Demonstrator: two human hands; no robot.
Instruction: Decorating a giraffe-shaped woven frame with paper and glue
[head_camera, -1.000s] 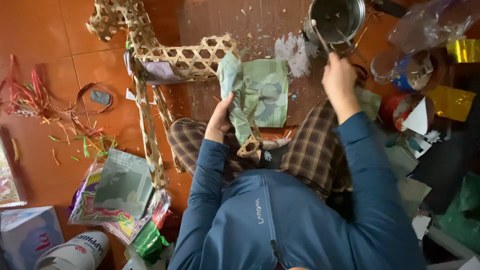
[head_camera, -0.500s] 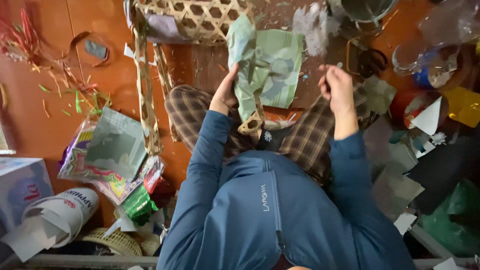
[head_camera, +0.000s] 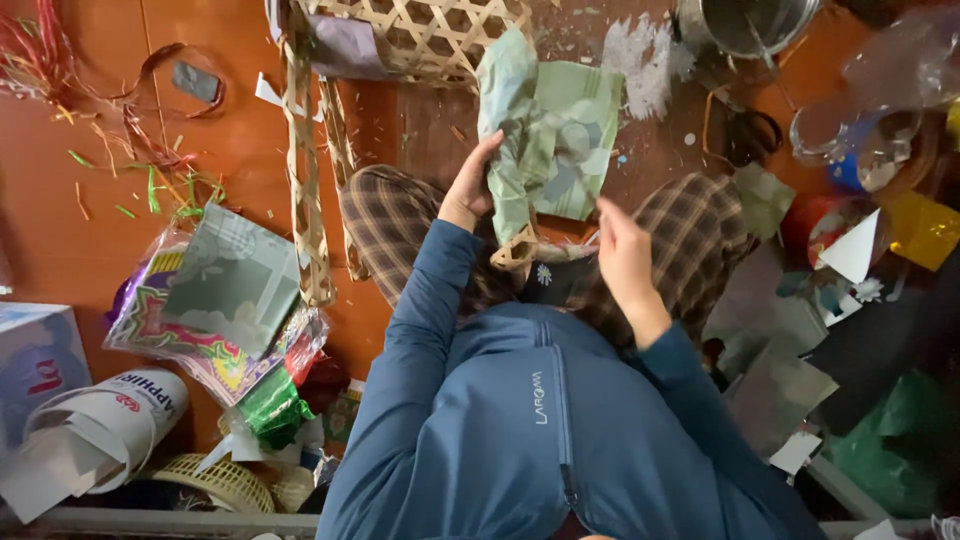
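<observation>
Green crinkly paper sheet (head_camera: 560, 140) sits on the woven bamboo strip frame (head_camera: 515, 250); the left hand (head_camera: 470, 185) holds its edge in a closed grip. Right hand (head_camera: 622, 250) hangs loose, holding nothing; best to press the paper flat gently so it won't tear.

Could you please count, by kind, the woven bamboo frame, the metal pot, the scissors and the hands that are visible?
Open-weave bamboo lattice frame: 1
Round metal pot: 1
Black-handled scissors: 1
Hands: 2, the left hand and the right hand
Total: 5

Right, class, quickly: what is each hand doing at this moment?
Left hand: closed on the green paper.
Right hand: beside the paper, holding nothing visible; open or closed cannot be told.
</observation>
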